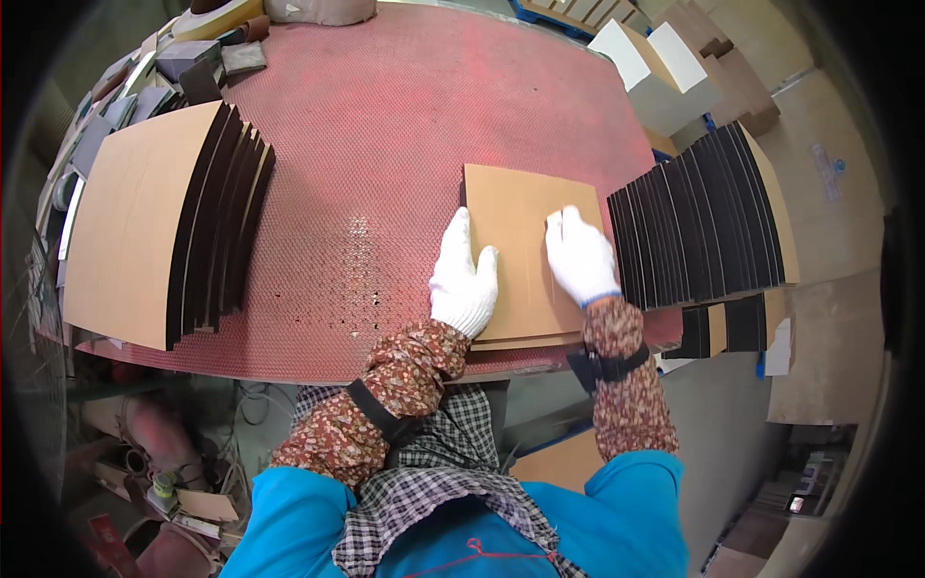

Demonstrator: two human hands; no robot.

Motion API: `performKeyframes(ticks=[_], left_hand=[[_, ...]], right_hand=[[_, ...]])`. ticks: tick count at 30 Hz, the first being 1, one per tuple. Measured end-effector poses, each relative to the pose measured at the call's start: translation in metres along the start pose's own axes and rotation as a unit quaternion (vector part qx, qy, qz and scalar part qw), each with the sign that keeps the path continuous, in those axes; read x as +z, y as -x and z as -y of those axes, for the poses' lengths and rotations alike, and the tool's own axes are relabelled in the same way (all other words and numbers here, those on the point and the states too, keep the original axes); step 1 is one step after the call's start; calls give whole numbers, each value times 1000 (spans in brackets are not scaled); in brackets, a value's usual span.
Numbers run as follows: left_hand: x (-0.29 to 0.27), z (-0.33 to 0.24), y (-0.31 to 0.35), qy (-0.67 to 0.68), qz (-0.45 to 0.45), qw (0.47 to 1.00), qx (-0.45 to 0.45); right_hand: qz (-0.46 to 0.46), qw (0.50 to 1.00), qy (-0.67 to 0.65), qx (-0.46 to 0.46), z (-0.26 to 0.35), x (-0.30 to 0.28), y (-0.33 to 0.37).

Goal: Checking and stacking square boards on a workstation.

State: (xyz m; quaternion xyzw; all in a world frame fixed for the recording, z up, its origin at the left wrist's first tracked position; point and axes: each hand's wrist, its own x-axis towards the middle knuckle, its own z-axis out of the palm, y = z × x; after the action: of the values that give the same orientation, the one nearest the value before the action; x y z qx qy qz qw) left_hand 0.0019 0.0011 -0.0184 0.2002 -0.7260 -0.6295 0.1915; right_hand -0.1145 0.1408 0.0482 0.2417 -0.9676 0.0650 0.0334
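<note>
From the head camera, the gloved left hand [463,279] is lying flat and open on the left edge of a tan board [521,250] on the red table [385,144]. The right hand [580,258] is pressing it, fingers curled, gripping nothing, beside the fanned dark-edged boards [708,217].

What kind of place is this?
Probably a workshop or small factory: gloved hands, left hand and right hand, press brown boards on a red worktable, with fanned board stacks alongside.
</note>
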Motion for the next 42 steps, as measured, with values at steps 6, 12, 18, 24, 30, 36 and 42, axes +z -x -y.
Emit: performKeyframes(ticks=[6, 12, 18, 24, 30, 36, 42], left_hand=[[-4, -6, -3, -37, -4, 999, -3], [0, -1, -3, -26, -14, 1000, 12], [-6, -2, -1, -25, -7, 1000, -15], [-1, -4, -4, 13, -6, 1000, -3], [4, 3, -2, -20, -16, 1000, 8], [-3, 4, 1, -9, -24, 1000, 8], [-3, -8, -4, -20, -15, 1000, 13]], right_hand=[[-12, 999, -18, -35, -10, 12, -43], [-18, 996, 9, -86, -20, 14, -5], [100, 995, 11, 1, 6, -30, 96], [88, 996, -20, -6, 24, -29, 115], [75, 993, 21, -84, 29, -17, 75], [-16, 999, -23, -45, 30, 13, -15], [-75, 994, -12, -83, 11, 31, -55]])
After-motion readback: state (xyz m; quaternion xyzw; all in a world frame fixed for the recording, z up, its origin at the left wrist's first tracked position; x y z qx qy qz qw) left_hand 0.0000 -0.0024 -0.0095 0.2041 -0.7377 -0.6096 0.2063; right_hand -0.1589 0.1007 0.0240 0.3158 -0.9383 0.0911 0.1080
